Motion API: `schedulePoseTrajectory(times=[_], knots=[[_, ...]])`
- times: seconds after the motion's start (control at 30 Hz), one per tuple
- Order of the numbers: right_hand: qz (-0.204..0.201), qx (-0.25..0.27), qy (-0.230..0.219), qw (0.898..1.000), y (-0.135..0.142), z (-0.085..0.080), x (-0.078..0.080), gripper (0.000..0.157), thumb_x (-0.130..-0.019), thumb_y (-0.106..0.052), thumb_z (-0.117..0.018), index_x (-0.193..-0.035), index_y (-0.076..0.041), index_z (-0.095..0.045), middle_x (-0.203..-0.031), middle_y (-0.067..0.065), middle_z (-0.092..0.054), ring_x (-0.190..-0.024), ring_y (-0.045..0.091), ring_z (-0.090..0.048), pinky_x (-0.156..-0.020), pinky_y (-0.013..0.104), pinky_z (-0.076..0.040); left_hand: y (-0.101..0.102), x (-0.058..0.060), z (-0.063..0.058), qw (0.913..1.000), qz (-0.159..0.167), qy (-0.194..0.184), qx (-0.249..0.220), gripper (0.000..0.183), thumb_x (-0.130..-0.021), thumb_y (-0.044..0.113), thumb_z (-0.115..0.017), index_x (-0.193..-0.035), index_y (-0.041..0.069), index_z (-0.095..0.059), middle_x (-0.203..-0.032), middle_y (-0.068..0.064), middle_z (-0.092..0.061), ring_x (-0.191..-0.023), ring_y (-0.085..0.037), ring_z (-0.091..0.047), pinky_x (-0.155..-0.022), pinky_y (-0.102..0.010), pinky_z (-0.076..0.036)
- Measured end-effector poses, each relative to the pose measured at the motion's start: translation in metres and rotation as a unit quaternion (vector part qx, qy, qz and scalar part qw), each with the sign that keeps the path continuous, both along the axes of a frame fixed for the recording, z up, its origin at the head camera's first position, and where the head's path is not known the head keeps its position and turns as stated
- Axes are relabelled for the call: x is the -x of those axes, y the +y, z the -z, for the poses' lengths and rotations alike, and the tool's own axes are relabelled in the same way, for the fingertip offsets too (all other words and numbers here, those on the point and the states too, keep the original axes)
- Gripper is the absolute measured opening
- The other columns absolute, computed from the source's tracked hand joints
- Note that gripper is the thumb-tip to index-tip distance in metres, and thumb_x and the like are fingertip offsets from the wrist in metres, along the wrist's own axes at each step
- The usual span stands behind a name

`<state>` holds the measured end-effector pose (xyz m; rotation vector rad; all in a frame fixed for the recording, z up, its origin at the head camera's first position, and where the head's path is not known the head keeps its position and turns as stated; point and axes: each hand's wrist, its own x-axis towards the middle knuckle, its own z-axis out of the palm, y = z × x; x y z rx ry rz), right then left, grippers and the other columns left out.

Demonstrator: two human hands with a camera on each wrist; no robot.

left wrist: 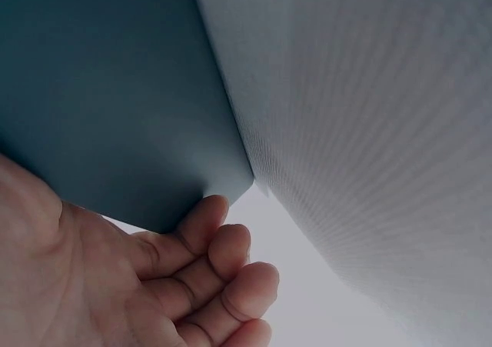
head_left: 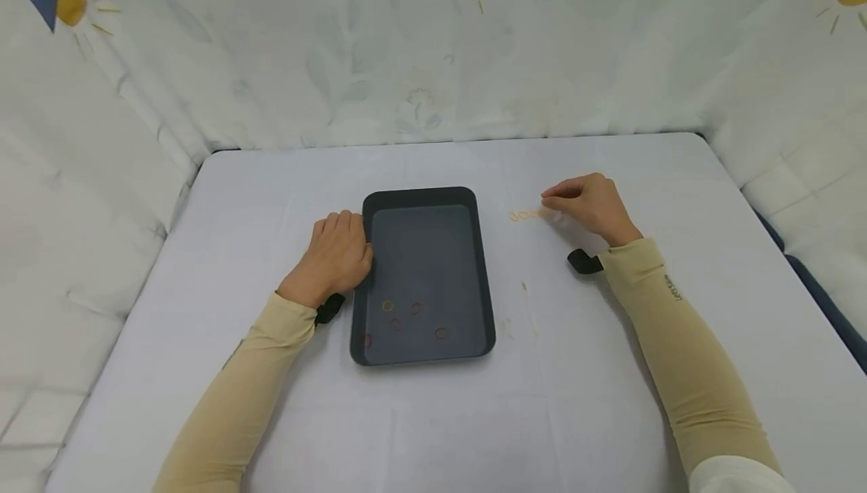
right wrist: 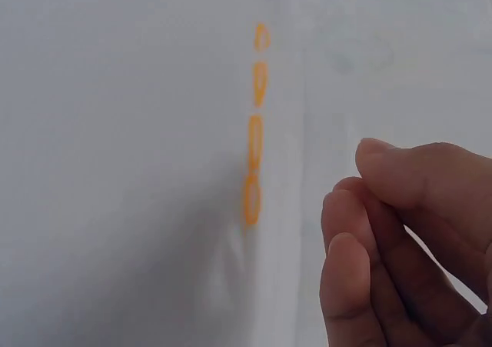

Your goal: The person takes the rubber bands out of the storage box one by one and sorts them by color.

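My left hand (head_left: 336,254) grips the left side of a dark grey rectangular tray (head_left: 486,282). In the left wrist view, the curled fingers (left wrist: 231,289) lie against the tray's outer wall (left wrist: 115,93). Inside the tray, toward its near end, lie several thin red loops and one yellow loop (head_left: 387,305), like small rubber bands. My right hand (head_left: 592,205) is over the table beside a short row of orange loops (head_left: 522,216). Its thumb and index fingertips are close together, with nothing visible between them. In the right wrist view, the orange loops (right wrist: 254,143) run in a line left of the fingers.
A white cloth (head_left: 460,425) covers the table. Faint pale marks (head_left: 524,297) show on it right of the tray. A patterned white curtain (head_left: 379,49) hangs behind the table and along both sides. Each wrist carries a small black camera (head_left: 584,261).
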<state>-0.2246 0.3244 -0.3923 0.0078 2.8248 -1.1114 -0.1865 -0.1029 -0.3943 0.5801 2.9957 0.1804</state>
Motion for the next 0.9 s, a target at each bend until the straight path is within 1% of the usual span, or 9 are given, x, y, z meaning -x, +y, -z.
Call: schedulePoseTrajectory(times=[0.1, 0.2, 0.33, 0.4, 0.47, 0.6, 0.77, 0.9], knots=[[-0.014, 0.008, 0.016, 1.0, -0.006, -0.006, -0.001, 0.026, -0.093, -0.038, -0.077, -0.109, -0.019, -0.082, -0.114, 0.009, -0.08, -0.093, 0.015, -0.07, -0.081, 0.03, -0.052, 0.003, 0.002, 0.0, 1.0, 0.0, 0.002, 0.0, 0.023, -0.102, 0.017, -0.043, -0.104, -0.005, -0.05, -0.098, -0.019, -0.049, -0.096, -0.037, -0.047, -0.095, -0.053, -0.038], [-0.031, 0.016, 0.035, 0.999, -0.015, -0.012, -0.001, 0.02, -0.093, -0.034, -0.078, -0.106, -0.019, -0.083, -0.109, 0.006, -0.081, -0.091, 0.008, -0.07, -0.082, 0.029, -0.052, 0.005, 0.004, 0.001, 1.0, -0.001, 0.003, -0.003, 0.024, -0.102, 0.017, -0.043, -0.105, -0.005, -0.05, -0.099, -0.019, -0.05, -0.098, -0.038, -0.047, -0.096, -0.054, -0.038], [-0.059, 0.035, 0.078, 0.995, -0.031, -0.02, -0.001, 0.015, -0.091, -0.029, -0.08, -0.102, -0.02, -0.083, -0.105, 0.004, -0.081, -0.084, 0.0, -0.07, -0.078, 0.024, -0.053, 0.008, 0.006, 0.001, 1.0, -0.002, 0.004, -0.006, 0.025, -0.102, 0.017, -0.043, -0.108, -0.006, -0.05, -0.1, -0.02, -0.05, -0.1, -0.039, -0.047, -0.098, -0.055, -0.038], [-0.077, 0.049, 0.105, 0.99, -0.041, -0.023, -0.003, 0.013, -0.09, -0.025, -0.081, -0.101, -0.02, -0.083, -0.102, 0.004, -0.081, -0.08, -0.002, -0.07, -0.076, 0.021, -0.053, 0.009, 0.007, 0.0, 1.0, -0.002, 0.002, -0.005, 0.026, -0.103, 0.018, -0.042, -0.109, -0.007, -0.05, -0.101, -0.02, -0.05, -0.101, -0.039, -0.047, -0.098, -0.055, -0.038], [-0.101, 0.061, 0.134, 0.984, -0.051, -0.026, -0.005, 0.011, -0.089, -0.022, -0.082, -0.1, -0.02, -0.083, -0.099, 0.003, -0.081, -0.079, -0.002, -0.07, -0.075, 0.019, -0.054, 0.01, 0.008, 0.0, 1.0, -0.003, -0.002, -0.003, 0.026, -0.103, 0.018, -0.042, -0.109, -0.006, -0.05, -0.101, -0.019, -0.049, -0.102, -0.039, -0.047, -0.099, -0.055, -0.038], [-0.157, 0.082, 0.174, 0.969, -0.069, -0.034, -0.011, 0.01, -0.088, -0.017, -0.083, -0.098, -0.017, -0.083, -0.093, 0.001, -0.081, -0.08, 0.001, -0.07, -0.078, 0.018, -0.055, 0.013, 0.008, 0.001, 0.9999, -0.004, -0.011, 0.0, 0.027, -0.104, 0.019, -0.041, -0.111, -0.006, -0.049, -0.103, -0.019, -0.049, -0.103, -0.039, -0.046, -0.101, -0.055, -0.037], [-0.205, 0.091, 0.177, 0.958, -0.09, -0.044, -0.019, 0.01, -0.088, -0.017, -0.082, -0.098, -0.017, -0.083, -0.092, -0.004, -0.08, -0.081, 0.006, -0.068, -0.08, 0.02, -0.055, 0.015, 0.007, 0.001, 0.9999, -0.005, -0.009, 0.001, 0.027, -0.103, 0.019, -0.043, -0.111, -0.006, -0.049, -0.103, -0.019, -0.049, -0.103, -0.038, -0.046, -0.101, -0.055, -0.038], [-0.24, 0.107, 0.171, 0.95, -0.108, -0.048, -0.024, 0.009, -0.089, -0.016, -0.082, -0.098, -0.017, -0.083, -0.094, -0.003, -0.08, -0.082, 0.006, -0.068, -0.08, 0.022, -0.056, 0.015, 0.006, 0.002, 1.0, -0.005, -0.006, 0.001, 0.027, -0.103, 0.019, -0.043, -0.111, -0.006, -0.05, -0.102, -0.019, -0.049, -0.101, -0.038, -0.045, -0.1, -0.054, -0.038]])
